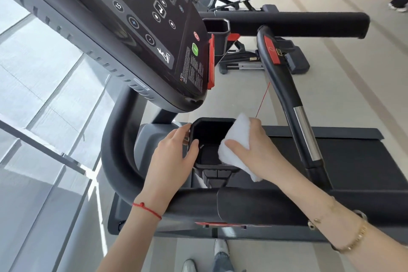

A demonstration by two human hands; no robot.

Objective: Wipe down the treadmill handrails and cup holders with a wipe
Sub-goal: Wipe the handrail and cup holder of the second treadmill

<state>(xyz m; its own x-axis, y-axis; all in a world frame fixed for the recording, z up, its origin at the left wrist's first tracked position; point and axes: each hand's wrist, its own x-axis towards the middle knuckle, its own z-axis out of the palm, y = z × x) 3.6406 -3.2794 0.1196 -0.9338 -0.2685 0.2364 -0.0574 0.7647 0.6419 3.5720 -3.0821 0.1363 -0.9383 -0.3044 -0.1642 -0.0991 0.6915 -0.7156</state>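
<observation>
The near cup holder (212, 141) is sitting below the console (141, 28), behind the near handrail (242, 203). The left hand (174, 154) is lying at its left rim, and the right hand (254, 150) is pressing the wipe (236, 139) over its right rim.

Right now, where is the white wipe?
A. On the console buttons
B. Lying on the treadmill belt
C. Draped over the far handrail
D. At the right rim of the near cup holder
D: the right hand presses the white wipe against the near cup holder rim.

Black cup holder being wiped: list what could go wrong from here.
1. The folded white wipe covers only the right wall of the square black plastic cup holder, so the floor and left wall may be missed.
2. The thin red safety cord hangs just beyond the right hand; a swipe could snag it.
</observation>
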